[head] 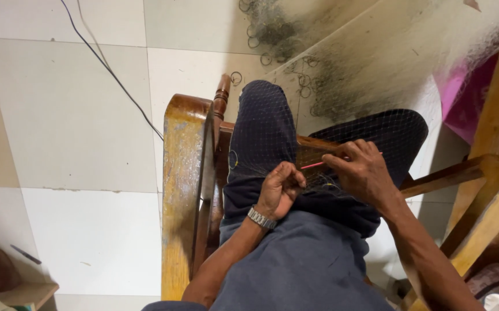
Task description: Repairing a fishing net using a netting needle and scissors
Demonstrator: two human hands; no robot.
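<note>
A fine dark fishing net (pixel 341 75) with small metal rings along its edge drapes over my knees and spreads onto the floor ahead. My left hand (pixel 280 187), a metal watch on its wrist, pinches the mesh above my lap. My right hand (pixel 363 170) grips a thin pink netting needle (pixel 314 165) whose tip points left toward the left hand's fingers. The two hands sit a few centimetres apart over my dark blue trousers (pixel 261 126).
I sit on a worn wooden chair (pixel 181 173). A second wooden frame (pixel 485 190) stands at the right, with a pink bag (pixel 465 98) behind it. A black cable (pixel 111 69) crosses the pale tiled floor (pixel 71 115). Small items lie at bottom left.
</note>
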